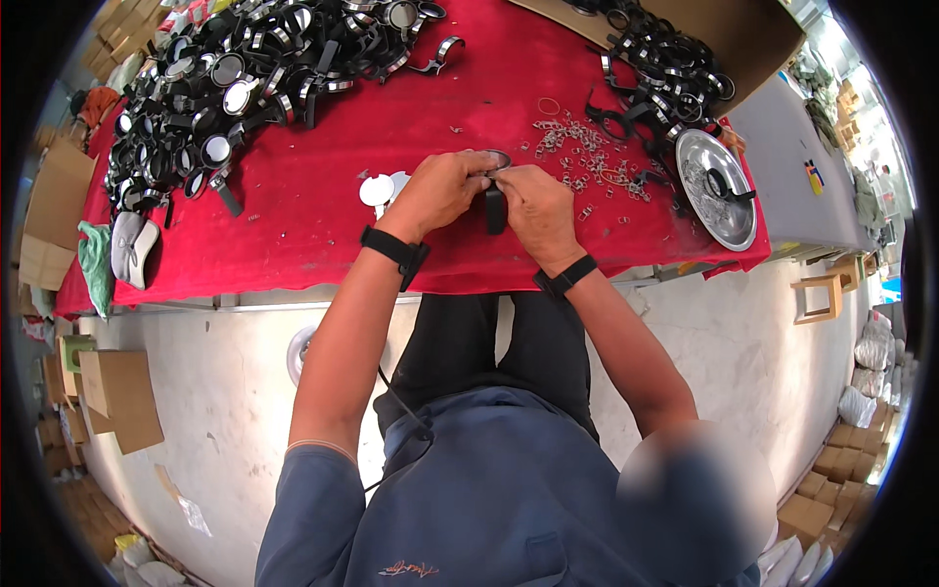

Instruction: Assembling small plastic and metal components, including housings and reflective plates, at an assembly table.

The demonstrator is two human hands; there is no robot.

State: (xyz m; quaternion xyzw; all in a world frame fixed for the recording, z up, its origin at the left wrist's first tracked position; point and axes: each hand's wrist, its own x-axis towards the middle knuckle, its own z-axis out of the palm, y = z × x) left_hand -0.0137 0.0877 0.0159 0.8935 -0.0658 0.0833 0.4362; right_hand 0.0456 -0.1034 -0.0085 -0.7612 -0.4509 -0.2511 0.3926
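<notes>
Above the front half of the red-covered table (pixel 323 235), both my hands hold one black strap piece with a round part (pixel 497 211). My left hand (pixel 440 191) is closed on its round upper end. The fingers of my right hand (pixel 541 213) pinch it from the other side, close to my left fingertips. Its black band hangs down between the hands. My fingers hide much of the round end. White discs (pixel 376 192) lie beside my left hand. Small metal buckle-like rings (pixel 582 147) are scattered beyond my right hand.
A large heap of black straps with round mirror-like faces (pixel 230 70) covers the far left. More black strap pieces (pixel 675 73) lie far right beside a cardboard box (pixel 748 39). A round metal tray (pixel 696 176) stands at the right edge. A grey shoe-like item (pixel 130 249) lies front left.
</notes>
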